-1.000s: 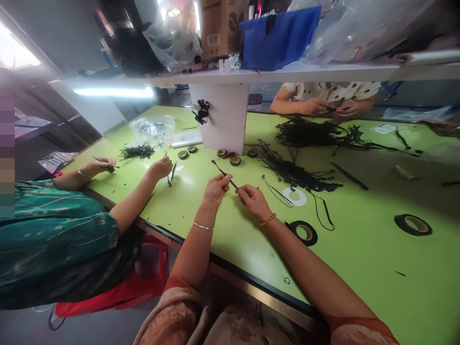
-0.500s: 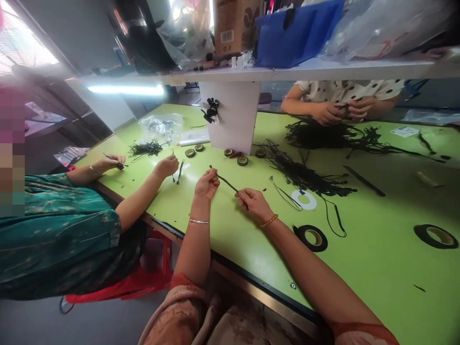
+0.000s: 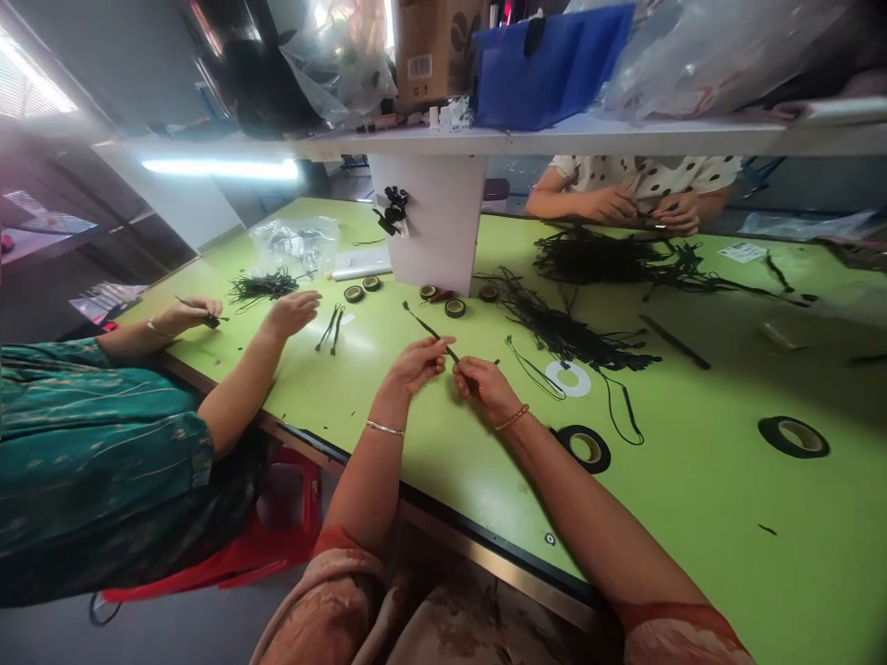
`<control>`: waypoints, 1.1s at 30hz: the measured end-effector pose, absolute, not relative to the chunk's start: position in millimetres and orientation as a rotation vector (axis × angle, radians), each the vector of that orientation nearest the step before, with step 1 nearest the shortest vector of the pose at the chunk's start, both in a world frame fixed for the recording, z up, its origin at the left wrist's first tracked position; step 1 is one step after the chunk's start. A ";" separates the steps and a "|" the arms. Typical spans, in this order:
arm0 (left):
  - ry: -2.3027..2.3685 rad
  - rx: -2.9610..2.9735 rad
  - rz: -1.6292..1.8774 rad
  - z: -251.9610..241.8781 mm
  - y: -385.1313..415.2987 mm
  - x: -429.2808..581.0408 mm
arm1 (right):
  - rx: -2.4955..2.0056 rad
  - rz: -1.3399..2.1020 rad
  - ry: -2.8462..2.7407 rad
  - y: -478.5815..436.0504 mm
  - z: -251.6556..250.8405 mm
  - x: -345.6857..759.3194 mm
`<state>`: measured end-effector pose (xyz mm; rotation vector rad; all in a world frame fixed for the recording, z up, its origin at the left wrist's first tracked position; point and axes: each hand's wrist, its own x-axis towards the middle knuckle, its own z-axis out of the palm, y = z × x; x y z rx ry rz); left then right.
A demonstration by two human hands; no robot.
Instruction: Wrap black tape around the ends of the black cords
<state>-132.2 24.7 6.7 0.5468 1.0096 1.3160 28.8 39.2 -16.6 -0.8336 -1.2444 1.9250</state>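
Note:
A short black cable (image 3: 422, 323) slants up and away from my hands above the green table, its far end free with a small connector. My right hand (image 3: 487, 383) pinches the near end between thumb and fingers. Close beside it, my left hand (image 3: 419, 363) has its fingers closed round the cable a little farther along. To the right of my hands lie a looped black cable (image 3: 533, 367), a white ring (image 3: 569, 392) and a roll of black tape (image 3: 565, 445).
A pile of black cables (image 3: 568, 328) lies beyond my right hand, a larger heap (image 3: 596, 257) behind it. Small tape rolls (image 3: 455, 308) sit by the white shelf support (image 3: 436, 222). A co-worker's arm (image 3: 242, 388) rests at left; another person's hands (image 3: 675, 212) work across the table.
My left hand has slid along the cable toward my right hand, leaving the far end free. The left co-worker's nearer hand has let go of a cable, which now lies on the table.

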 end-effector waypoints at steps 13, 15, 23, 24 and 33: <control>1.234 0.736 1.305 0.0 28.8 -114.0 | -0.983 1.589 -1.559 43.9 -13.3 31.3; 1.306 0.738 1.312 -1.8 30.0 -112.0 | -1.014 1.456 -1.675 48.3 -14.1 29.0; 1.791 0.937 1.262 -3.6 32.5 -119.6 | -1.222 1.574 -1.360 82.7 -31.8 3.9; 1.842 1.051 1.250 -1.4 30.9 -118.5 | -1.226 1.574 -1.346 84.9 -35.1 2.1; 1.690 1.451 1.412 7.2 17.1 -82.7 | -1.141 1.637 -1.284 91.9 -40.4 4.7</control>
